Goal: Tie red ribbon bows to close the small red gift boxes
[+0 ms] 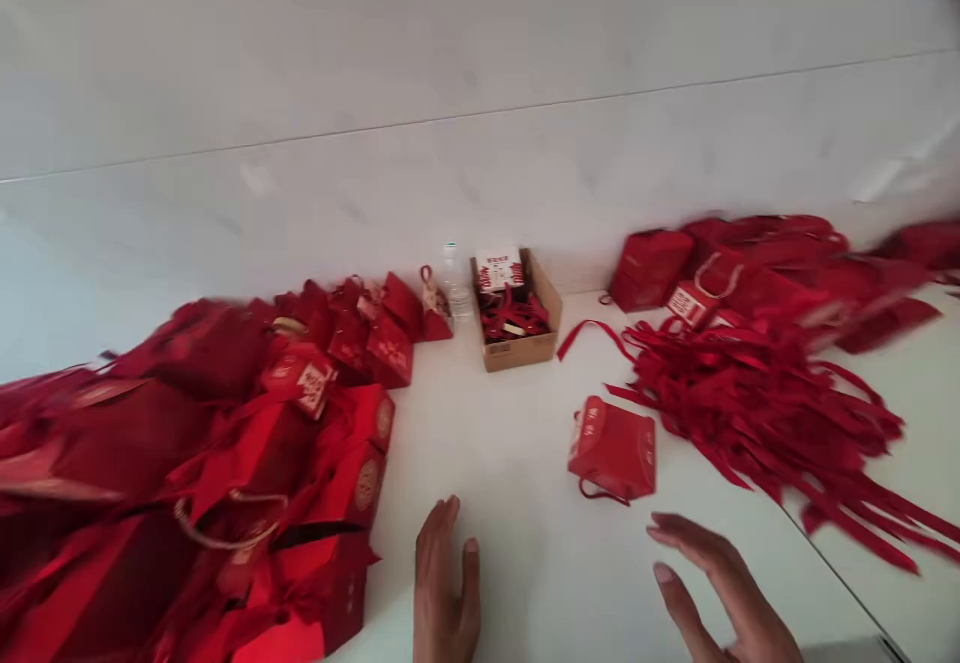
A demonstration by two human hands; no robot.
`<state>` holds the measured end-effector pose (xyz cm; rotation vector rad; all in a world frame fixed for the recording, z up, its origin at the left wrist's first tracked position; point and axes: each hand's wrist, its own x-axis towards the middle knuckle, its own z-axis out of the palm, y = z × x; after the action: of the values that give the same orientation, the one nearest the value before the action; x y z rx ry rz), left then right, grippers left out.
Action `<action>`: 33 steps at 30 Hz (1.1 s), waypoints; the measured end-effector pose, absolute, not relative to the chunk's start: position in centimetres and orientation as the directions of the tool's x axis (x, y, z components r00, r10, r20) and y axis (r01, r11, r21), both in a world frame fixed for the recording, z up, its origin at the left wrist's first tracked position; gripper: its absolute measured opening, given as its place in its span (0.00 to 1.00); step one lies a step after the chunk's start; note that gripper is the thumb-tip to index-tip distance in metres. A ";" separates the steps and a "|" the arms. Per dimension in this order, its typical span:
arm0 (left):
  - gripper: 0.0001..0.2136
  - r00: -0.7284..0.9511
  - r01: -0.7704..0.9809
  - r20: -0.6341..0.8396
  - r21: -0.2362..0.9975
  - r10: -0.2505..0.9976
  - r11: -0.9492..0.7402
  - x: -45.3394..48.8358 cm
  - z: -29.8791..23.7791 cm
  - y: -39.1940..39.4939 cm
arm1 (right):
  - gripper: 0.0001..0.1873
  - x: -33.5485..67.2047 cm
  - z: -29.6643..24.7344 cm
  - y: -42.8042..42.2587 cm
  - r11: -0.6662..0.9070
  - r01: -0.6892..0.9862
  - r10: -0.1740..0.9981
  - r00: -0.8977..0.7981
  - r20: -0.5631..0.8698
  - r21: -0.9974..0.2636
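My left hand (pixel 444 588) hovers low over the white table (pixel 510 463) with fingers stretched out and nothing in it. My right hand (pixel 716 588) is also open, fingers spread, at the bottom right. Just beyond it lies a single red gift box (pixel 615 450) with a cord handle, apart from both hands. To the left of my left hand is a big heap of red gift boxes (pixel 225 463).
A pile of red ribbons (pixel 765 403) spreads over the right side, with more red boxes (pixel 720 263) behind it. A small cardboard box (pixel 517 313) with red tags stands against the white wall, a plastic bottle (pixel 454 283) beside it. The table's edge runs bottom right.
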<state>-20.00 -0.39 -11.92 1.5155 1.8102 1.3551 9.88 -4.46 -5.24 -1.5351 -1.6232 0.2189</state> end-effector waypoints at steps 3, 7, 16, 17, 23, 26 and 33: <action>0.21 -0.304 0.559 0.279 0.827 0.911 -0.066 -19.2 -12.3 -0.3 | 0.18 11.5 -4.0 -3.6 0.034 0.667 0.883 0.329 0.336 -0.744; 0.19 -0.399 0.602 0.293 0.798 0.869 0.007 -18.0 -11.6 -0.8 | 0.26 13.0 -5.4 -1.8 0.031 0.601 0.927 0.281 0.248 -0.799; 0.15 -0.504 0.649 0.337 0.755 0.795 0.091 -12.3 -11.9 -3.3 | 0.32 14.8 -7.0 3.5 0.155 0.540 0.980 0.022 0.199 -0.827; 0.14 -0.499 0.658 0.336 0.747 0.799 0.097 -12.2 -11.9 -3.4 | 0.31 15.1 -7.1 4.1 0.163 0.527 0.982 -0.003 0.189 -0.834; 0.13 -0.430 0.734 0.363 0.673 0.826 0.086 -12.7 -11.6 -3.3 | 0.30 15.7 -8.8 5.8 0.141 0.437 0.988 -0.002 0.155 -0.889; 0.14 -0.393 0.776 0.392 0.627 0.831 0.071 -12.9 -11.7 -3.1 | 0.28 15.7 -9.6 5.7 0.120 0.417 0.987 0.043 0.152 -0.901; 0.11 -0.378 0.820 0.408 0.565 0.831 0.095 -13.2 -11.8 -2.8 | 0.15 15.9 -8.8 5.9 0.167 0.442 0.978 0.040 0.205 -0.881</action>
<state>-13.24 -2.82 -11.78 1.7441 2.3135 1.1756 15.86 5.88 -8.84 -1.4137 -1.5460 0.7524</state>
